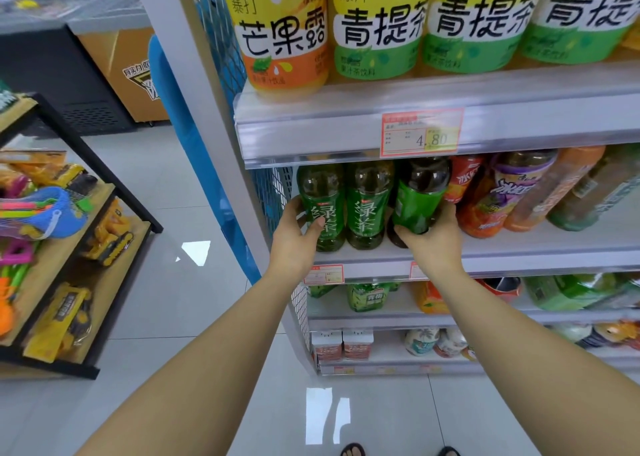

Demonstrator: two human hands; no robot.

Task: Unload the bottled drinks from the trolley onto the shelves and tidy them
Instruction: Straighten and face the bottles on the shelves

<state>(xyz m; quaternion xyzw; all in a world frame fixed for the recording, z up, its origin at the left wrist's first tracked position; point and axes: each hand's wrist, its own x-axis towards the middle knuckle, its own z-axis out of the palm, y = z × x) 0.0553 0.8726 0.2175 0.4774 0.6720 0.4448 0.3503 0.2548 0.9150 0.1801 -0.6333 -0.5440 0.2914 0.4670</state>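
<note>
We're working the mid shelf (pixel 519 258), L to R. At its left end, hard by the mesh side panel (pixel 277 192), our left hand (pixel 294 234) is wrapping thumb + fingers round the first green tea btl (pixel 323 206), which is standing upright at the front edge w/ its label facing out. The middle btl (pixel 369 203) is standing untouched just beside it, label out too. Our right hand (pixel 433 237) is gripping the third btl (pixel 417 199) low down; it's looking a bit tilted & its label is turned sideways. Trolley isn't in view. Risks, as we're judging it: twisting the third btl to face it fwd could be nudging the red btls (pixel 485 206) just right of it. They're leaning, so they could be toppling along the row. Dragging either held btl past the front edge could be sending it to the floor
</note>
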